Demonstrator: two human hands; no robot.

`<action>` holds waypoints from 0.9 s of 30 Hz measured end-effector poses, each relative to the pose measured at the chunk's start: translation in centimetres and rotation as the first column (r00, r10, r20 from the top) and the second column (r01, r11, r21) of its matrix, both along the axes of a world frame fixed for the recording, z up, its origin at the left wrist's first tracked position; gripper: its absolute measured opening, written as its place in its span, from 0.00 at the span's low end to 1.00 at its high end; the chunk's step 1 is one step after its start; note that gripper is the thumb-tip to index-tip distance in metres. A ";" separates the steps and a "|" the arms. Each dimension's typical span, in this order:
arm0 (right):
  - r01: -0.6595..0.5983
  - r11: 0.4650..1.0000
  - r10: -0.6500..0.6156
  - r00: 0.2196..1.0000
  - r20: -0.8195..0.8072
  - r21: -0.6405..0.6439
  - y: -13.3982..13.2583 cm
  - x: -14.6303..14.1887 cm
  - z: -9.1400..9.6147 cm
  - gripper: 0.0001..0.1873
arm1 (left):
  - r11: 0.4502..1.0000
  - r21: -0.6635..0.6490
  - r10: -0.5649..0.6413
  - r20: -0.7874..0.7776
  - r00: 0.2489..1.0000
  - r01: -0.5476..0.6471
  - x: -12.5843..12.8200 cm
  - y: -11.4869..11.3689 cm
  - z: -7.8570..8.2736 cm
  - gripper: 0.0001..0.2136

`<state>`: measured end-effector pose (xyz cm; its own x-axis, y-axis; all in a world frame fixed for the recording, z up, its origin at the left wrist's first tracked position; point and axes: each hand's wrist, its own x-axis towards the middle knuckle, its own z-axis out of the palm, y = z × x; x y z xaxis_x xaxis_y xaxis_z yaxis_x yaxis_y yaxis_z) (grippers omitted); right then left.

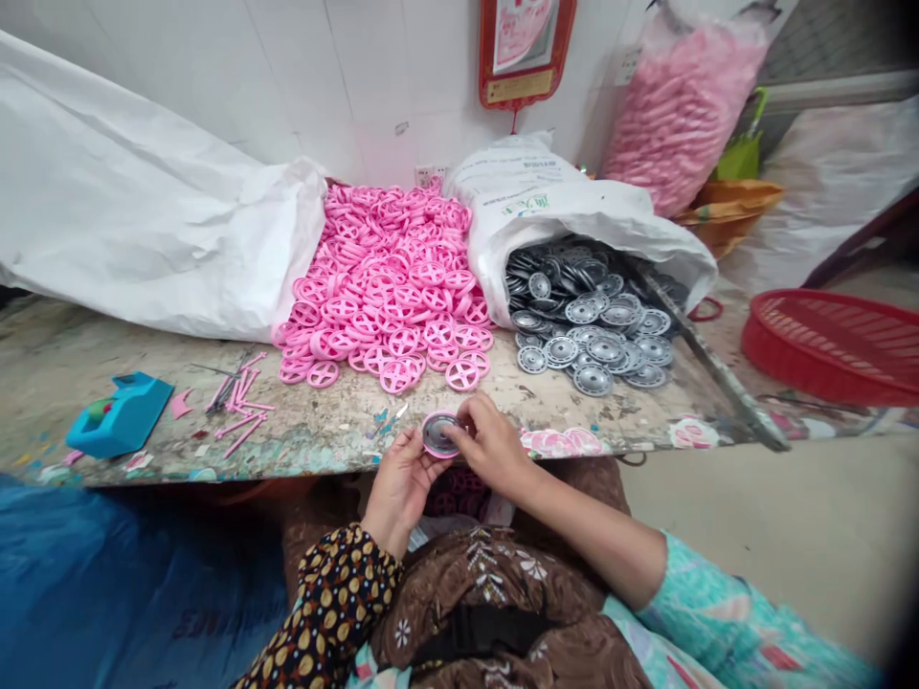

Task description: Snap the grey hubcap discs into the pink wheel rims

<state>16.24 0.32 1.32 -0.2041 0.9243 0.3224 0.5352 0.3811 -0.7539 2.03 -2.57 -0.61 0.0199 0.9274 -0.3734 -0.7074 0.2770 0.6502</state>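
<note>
Between my hands, at the table's front edge, is a toy wheel made of a grey disc set within a pink rim. My left hand grips its lower left side with the fingertips. From the upper right, my right hand pinches it, the thumb lying on the grey disc. Just behind lies a large heap of pink spoked wheel rims. Grey wheel discs spill from a white sack to the right of that heap.
Left on the worn table are a blue plastic piece and several pink pins. Another white sack lies behind them. A bar slants across the right side, near a red basket. More pink rims sit below, at my lap.
</note>
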 end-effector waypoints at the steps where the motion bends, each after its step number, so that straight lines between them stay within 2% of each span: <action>1: -0.007 1.000 0.007 1.000 0.006 -0.012 -0.1 0.1 -0.2 0.10 | 1.000 -0.005 -0.001 -0.009 1.000 0.001 -0.1 -0.2 0.0 0.11; 3: -0.057 0.992 0.054 0.998 -0.025 -0.109 0.0 0.6 -0.4 0.13 | 1.000 -0.002 -0.001 -0.034 0.999 0.001 -0.2 -0.5 0.2 0.13; 6: -0.231 0.936 0.207 0.972 -0.115 -0.266 0.4 1.2 -0.2 0.12 | 1.000 0.011 0.011 -0.092 0.996 -0.010 0.0 -0.9 0.7 0.14; 8: -0.298 0.912 0.264 0.952 -0.155 -0.280 0.3 1.1 0.0 0.10 | 1.000 0.023 0.020 -0.139 0.990 -0.017 0.2 -1.0 0.9 0.15; 13: -0.202 0.957 0.181 0.976 -0.118 -0.208 -1.3 0.0 -0.3 0.08 | 1.000 0.016 0.021 -0.211 0.977 -0.018 0.3 -1.1 0.3 0.16; 16: -0.192 0.954 0.173 0.979 -0.104 -0.228 -1.6 -0.1 -1.3 0.07 | 1.000 -0.021 -0.022 -0.299 0.954 0.017 -0.1 -1.1 -0.3 0.15; 18: -0.226 0.934 0.222 0.974 -0.045 -0.278 -1.6 0.3 -2.0 0.07 | 1.000 0.008 -0.019 -0.449 0.893 0.025 -0.4 -1.2 -0.6 0.14; 20: -0.283 0.911 0.314 0.947 0.060 -0.301 -1.6 0.9 -2.5 0.08 | 0.994 0.108 0.066 -0.610 0.790 0.000 -0.7 -1.2 -0.9 0.14; 22: -0.310 0.916 0.362 0.912 0.192 -0.254 -1.4 1.6 -2.6 0.14 | 0.982 0.187 0.146 -0.681 0.718 -0.023 -1.0 -1.1 -1.1 0.15; 24: -0.265 0.953 0.298 0.903 0.309 -0.145 -0.5 2.0 -2.3 0.18 | 0.985 0.168 0.136 -0.679 0.722 -0.027 -1.2 -1.1 -1.4 0.15; 27: -0.094 0.995 0.090 0.888 0.451 -0.015 2.3 2.0 -1.7 0.16 | 0.994 0.107 0.091 -0.626 0.775 -0.031 -1.1 -0.9 -2.0 0.15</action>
<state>18.21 2.67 -0.36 -0.4131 0.8924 0.1815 0.7792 0.4495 -0.4369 0.97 -3.46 -2.64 -0.2488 0.9473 -0.2017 -0.1459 0.1692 0.9747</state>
